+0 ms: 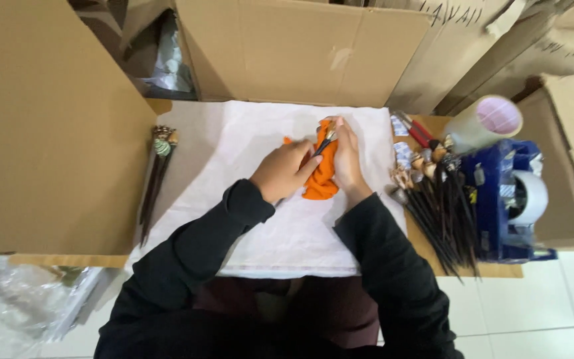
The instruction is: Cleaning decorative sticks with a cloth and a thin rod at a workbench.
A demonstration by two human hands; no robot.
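My left hand (286,171) grips the thin dark shaft of a hair stick (323,141) whose decorated top pokes up near my right fingers. My right hand (347,159) is closed on an orange cloth (320,178), pressing it around the stick. Both hands work over a white sheet (247,133) spread on the table. Black sleeves cover both arms.
A small bunch of finished dark sticks (155,174) lies at the left edge. A larger pile of dark sticks (436,206) lies at the right, beside a blue tape dispenser (509,199) and a tape roll (486,121). Cardboard boxes (300,50) surround the table.
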